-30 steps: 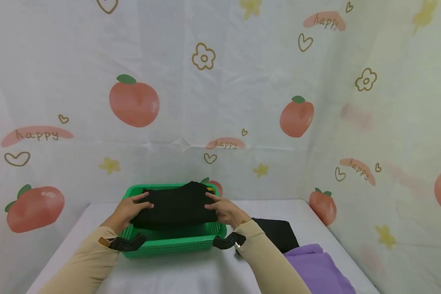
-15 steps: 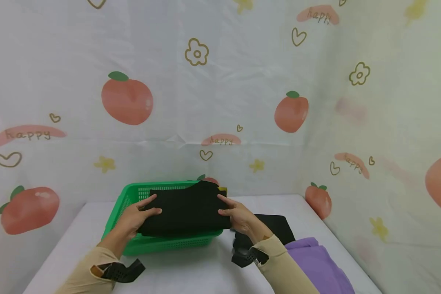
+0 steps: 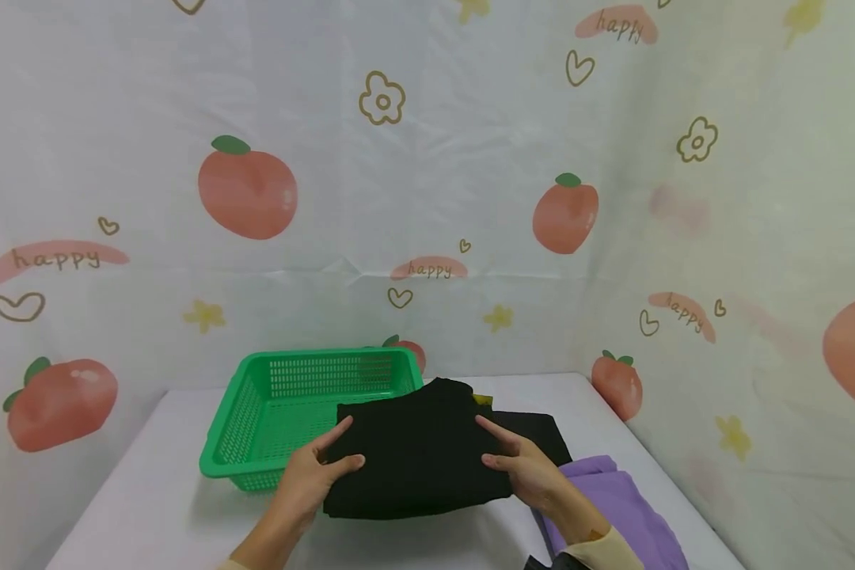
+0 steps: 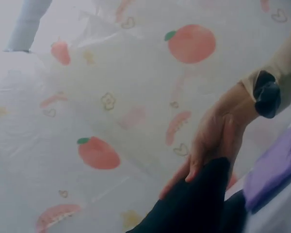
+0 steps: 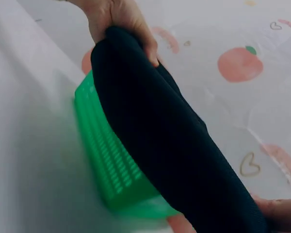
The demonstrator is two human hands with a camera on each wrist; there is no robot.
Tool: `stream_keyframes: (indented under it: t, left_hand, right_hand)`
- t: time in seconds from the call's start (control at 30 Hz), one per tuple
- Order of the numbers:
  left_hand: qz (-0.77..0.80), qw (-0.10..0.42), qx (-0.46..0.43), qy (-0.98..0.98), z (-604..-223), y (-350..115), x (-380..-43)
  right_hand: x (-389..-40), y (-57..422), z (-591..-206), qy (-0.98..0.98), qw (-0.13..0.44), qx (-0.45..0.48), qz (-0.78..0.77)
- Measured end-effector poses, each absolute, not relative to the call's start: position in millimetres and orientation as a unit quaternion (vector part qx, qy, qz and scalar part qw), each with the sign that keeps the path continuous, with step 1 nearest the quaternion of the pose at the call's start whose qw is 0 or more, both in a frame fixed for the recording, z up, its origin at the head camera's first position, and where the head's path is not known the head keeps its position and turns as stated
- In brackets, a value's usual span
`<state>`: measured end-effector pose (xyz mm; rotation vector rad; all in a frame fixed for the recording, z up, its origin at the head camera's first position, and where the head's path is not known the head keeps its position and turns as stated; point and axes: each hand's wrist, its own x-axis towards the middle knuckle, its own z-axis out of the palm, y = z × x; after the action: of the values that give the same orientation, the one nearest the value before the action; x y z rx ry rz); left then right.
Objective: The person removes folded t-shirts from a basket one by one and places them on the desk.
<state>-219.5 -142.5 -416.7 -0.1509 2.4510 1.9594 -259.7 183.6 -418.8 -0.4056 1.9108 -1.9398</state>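
A folded black garment point(image 3: 416, 455) hangs between my two hands, in front of and to the right of the green basket. My left hand point(image 3: 313, 475) grips its left end, thumb on the near face. At the right end my right hand point(image 3: 530, 467) holds it the same way. A small yellow patch point(image 3: 482, 400) shows at the garment's upper right corner. In the right wrist view the garment point(image 5: 160, 131) is a thick folded bundle. The green basket point(image 3: 217, 451), with perforated walls, shows a bare floor where it is not covered by the garment.
On the right of the white table point(image 3: 142, 491) lies another black cloth point(image 3: 537, 431), partly behind my right hand. A folded purple cloth point(image 3: 623, 507) sits in front of it. A white curtain point(image 3: 356, 198) printed with fruit closes off the back and sides.
Both hands have carried the black garment out from over the green basket, toward me and to the right. The basket's inside has come into view.
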Motion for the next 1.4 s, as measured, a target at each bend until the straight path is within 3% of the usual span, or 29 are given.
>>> stream_keyframes:
  t: [0.13,0.43,0.8,1.13,1.4]
  left_hand:
    - [0.620,0.007,-0.037,0.783,-426.9,-122.6,-211.1]
    - [0.684,0.079,0.056,0.723,-455.1,-94.5,-205.1]
    - [0.637,0.074,0.071,0.764,-507.5,-78.8,-213.5]
    - [0.569,0.046,0.040,0.820,-536.1,-86.7,-213.8]
    - [0.506,0.027,-0.010,0.862,-530.6,-100.8,-209.6]
  right_hand:
    - [-244.7,208.0,-428.6,0.655,0.206,-0.142,-0.713]
    - [-221.0,250.9,-455.0,0.635,0.230,-0.143,-0.724]
    - [-217.1,271.6,-493.4,0.651,0.233,-0.156,-0.705]
    - [-225.7,255.6,-509.6,0.807,0.153,-0.131,-0.556]
    - [-232.8,219.6,-508.8,0.878,0.077,-0.074,-0.467]
